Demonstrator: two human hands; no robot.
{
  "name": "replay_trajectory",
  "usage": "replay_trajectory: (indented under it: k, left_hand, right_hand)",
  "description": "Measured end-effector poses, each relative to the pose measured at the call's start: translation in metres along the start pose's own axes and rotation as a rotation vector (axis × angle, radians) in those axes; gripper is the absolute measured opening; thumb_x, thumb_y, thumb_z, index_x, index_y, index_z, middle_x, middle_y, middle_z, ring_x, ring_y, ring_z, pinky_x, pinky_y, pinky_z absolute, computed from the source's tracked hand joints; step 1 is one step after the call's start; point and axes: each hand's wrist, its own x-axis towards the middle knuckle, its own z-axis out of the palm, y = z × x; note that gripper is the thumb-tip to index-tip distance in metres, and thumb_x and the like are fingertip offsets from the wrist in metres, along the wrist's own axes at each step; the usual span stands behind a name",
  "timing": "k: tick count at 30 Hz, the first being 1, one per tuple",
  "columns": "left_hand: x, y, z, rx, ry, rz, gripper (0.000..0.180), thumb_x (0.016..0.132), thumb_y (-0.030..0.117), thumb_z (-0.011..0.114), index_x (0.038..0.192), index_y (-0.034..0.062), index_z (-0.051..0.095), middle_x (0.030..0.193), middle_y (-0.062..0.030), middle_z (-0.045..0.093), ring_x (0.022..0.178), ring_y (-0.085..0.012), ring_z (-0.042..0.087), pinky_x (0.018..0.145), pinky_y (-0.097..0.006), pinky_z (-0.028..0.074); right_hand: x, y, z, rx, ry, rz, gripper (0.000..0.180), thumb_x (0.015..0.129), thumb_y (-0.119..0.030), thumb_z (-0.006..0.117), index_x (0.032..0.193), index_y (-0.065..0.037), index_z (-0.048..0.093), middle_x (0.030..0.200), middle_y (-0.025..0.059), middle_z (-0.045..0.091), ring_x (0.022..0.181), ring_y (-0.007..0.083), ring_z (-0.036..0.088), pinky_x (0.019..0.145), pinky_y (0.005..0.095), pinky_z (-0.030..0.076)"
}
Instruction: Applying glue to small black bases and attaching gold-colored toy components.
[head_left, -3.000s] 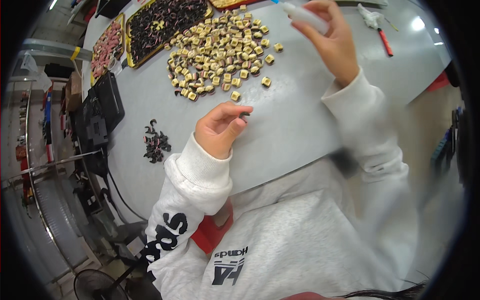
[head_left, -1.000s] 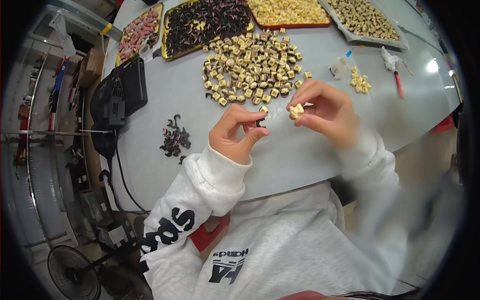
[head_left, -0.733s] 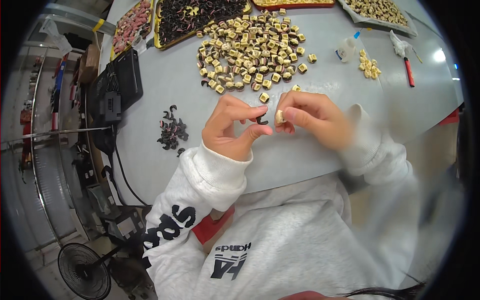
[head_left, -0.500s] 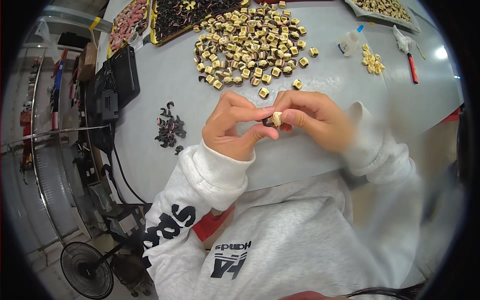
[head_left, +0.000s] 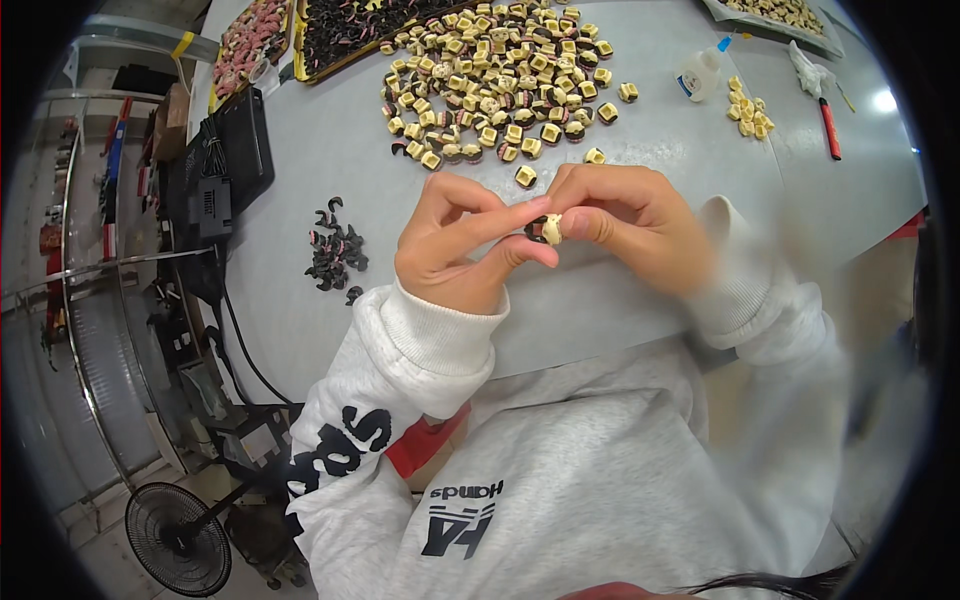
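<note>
Between my two hands is a small cream piece (head_left: 553,230) joined or held against a black curved piece (head_left: 535,230). My left hand (head_left: 460,240) pinches the black piece between thumb and fingers. With thumb and forefinger, my right hand (head_left: 630,225) grips the cream piece from the other side. Beyond my hands spreads a large pile of small cream-and-black pieces (head_left: 500,85), some with pink showing. One such piece (head_left: 525,177) lies just past my fingers. To the left, a small heap of black curved pieces (head_left: 338,250) rests on the grey table (head_left: 320,360).
Trays of pink pieces (head_left: 252,45) and black pieces (head_left: 350,35) stand at the far left. A black device (head_left: 240,150) with a cable sits at the left edge. Far right are a bottle with a blue tip (head_left: 697,78), loose cream pieces (head_left: 748,110), a red-handled tool (head_left: 830,130) and another tray (head_left: 770,20).
The black piece has turned in my left fingers, so more of its curve and some pink now show beside the cream piece. Both hands stay close together in nearly the same place.
</note>
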Motion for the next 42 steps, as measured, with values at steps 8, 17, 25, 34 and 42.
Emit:
replay_trajectory:
  k: [8, 17, 25, 34, 42]
  left_hand:
    - [-0.002, 0.002, 0.003, 0.117, 0.036, 0.084, 0.045, 0.051, 0.003, 0.082, 0.093, 0.0121, 0.070, 0.081, -0.0010, 0.049, 0.069, -0.0105, 0.049, 0.057, -0.021, 0.043]
    - [-0.004, 0.000, 0.001, 0.229, 0.021, 0.193, 0.042, 0.049, 0.008, 0.084, 0.088, 0.0137, 0.071, 0.081, -0.0003, 0.049, 0.073, -0.0127, 0.050, 0.059, -0.021, 0.044]
    - [0.001, 0.005, 0.002, 0.185, -0.020, 0.243, 0.043, 0.050, 0.006, 0.082, 0.090, 0.0148, 0.070, 0.083, 0.0003, 0.053, 0.075, -0.0137, 0.049, 0.060, -0.023, 0.044]
    - [0.002, 0.004, 0.000, 0.287, -0.079, 0.417, 0.043, 0.051, 0.005, 0.081, 0.092, 0.0148, 0.070, 0.088, 0.0023, 0.057, 0.079, -0.0166, 0.048, 0.063, -0.024, 0.043]
    - [0.013, 0.005, -0.002, 0.369, -0.063, 0.413, 0.038, 0.055, 0.007, 0.078, 0.092, 0.0130, 0.070, 0.087, 0.0013, 0.059, 0.079, -0.0190, 0.051, 0.066, -0.029, 0.043]
  right_hand:
    - [0.000, -0.002, -0.001, -0.035, -0.046, 0.009, 0.021, 0.088, -0.017, 0.056, 0.097, 0.002, 0.059, 0.090, 0.0078, 0.056, 0.084, 0.0139, 0.051, 0.077, 0.0253, 0.040]
    - [0.000, -0.008, -0.003, 0.288, -0.071, 0.146, 0.029, 0.079, -0.021, 0.067, 0.096, 0.002, 0.060, 0.093, 0.0082, 0.057, 0.087, 0.0156, 0.052, 0.075, 0.0259, 0.042]
    - [-0.002, -0.011, -0.002, 0.276, -0.062, 0.083, 0.030, 0.074, -0.020, 0.072, 0.088, 0.003, 0.059, 0.090, 0.0079, 0.054, 0.084, 0.0148, 0.050, 0.072, 0.0258, 0.042]
    - [-0.003, -0.007, -0.004, 0.111, -0.117, -0.053, 0.032, 0.072, -0.019, 0.074, 0.089, 0.003, 0.057, 0.091, 0.0091, 0.053, 0.083, 0.0154, 0.050, 0.073, 0.0268, 0.043]
    - [0.002, -0.005, -0.004, 0.142, -0.041, 0.069, 0.025, 0.079, -0.010, 0.068, 0.097, 0.003, 0.056, 0.087, 0.0076, 0.054, 0.076, 0.0126, 0.052, 0.072, 0.0246, 0.043]
